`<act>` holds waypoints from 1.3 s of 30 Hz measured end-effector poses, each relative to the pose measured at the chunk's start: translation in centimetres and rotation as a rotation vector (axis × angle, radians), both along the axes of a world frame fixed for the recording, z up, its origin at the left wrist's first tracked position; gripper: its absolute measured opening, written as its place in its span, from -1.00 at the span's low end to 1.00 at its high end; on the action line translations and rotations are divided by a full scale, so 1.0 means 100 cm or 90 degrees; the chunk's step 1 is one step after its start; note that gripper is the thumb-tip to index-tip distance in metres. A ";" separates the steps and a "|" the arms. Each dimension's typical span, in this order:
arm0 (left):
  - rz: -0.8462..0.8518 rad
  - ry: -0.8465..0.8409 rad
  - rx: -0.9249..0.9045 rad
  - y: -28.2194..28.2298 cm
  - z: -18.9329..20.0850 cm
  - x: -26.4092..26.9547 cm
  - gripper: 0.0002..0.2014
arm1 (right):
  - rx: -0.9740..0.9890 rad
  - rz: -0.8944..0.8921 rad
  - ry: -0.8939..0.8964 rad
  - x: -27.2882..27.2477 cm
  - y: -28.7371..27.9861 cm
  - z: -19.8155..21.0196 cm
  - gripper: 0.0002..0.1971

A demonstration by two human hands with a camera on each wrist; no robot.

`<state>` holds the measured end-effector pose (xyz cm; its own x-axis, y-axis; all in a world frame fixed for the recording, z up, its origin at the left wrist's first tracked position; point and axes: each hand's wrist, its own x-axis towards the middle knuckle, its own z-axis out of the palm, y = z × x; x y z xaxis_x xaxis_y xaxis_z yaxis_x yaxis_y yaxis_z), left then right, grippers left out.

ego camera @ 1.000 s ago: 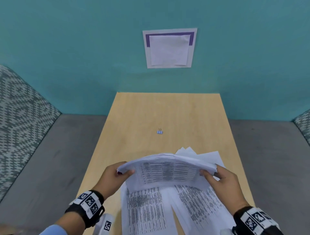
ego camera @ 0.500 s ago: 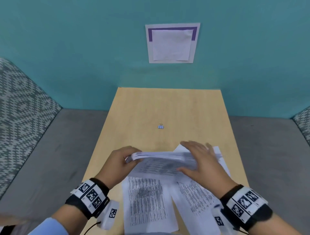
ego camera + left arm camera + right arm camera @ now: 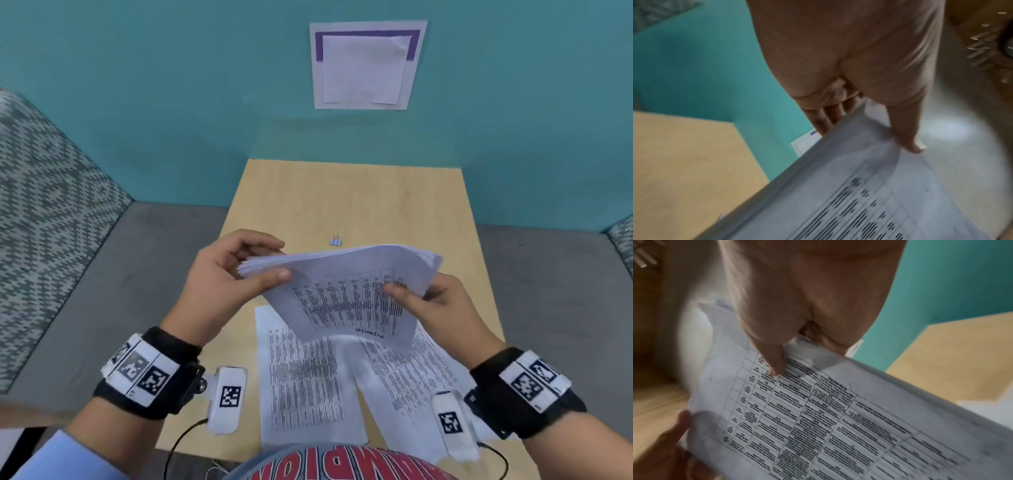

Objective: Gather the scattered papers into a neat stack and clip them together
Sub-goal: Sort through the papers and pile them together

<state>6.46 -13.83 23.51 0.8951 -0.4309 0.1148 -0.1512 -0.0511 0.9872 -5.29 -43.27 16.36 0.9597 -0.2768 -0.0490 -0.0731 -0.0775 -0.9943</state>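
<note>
I hold a stack of printed papers [image 3: 346, 284] in the air above the wooden table [image 3: 346, 198], its near edge tilted down toward me. My left hand [image 3: 239, 270] grips the stack's left edge, thumb on the printed face and fingers behind. My right hand [image 3: 424, 301] pinches the right edge the same way. The left wrist view shows the stack [image 3: 869, 194] under my thumb, and the right wrist view shows its printed table [image 3: 828, 410]. Two more printed sheets [image 3: 305, 380] lie flat on the table near me. A small blue binder clip [image 3: 336, 241] sits on the table beyond the stack.
A teal wall [image 3: 171, 102] rises behind the table with a white and purple sheet [image 3: 366, 65] fixed to it. Grey floor [image 3: 555, 308] lies on both sides of the table. Patterned upholstery [image 3: 44, 212] stands at the far left.
The stack rose off the table and tipped toward me. My right hand went from lying flat on top of the papers to pinching the right edge. My left hand shifted up along the left edge.
</note>
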 end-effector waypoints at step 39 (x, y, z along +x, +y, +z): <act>0.036 0.171 0.335 0.015 -0.162 -0.016 -0.54 | -0.020 -0.037 0.304 0.016 0.057 -0.104 -0.71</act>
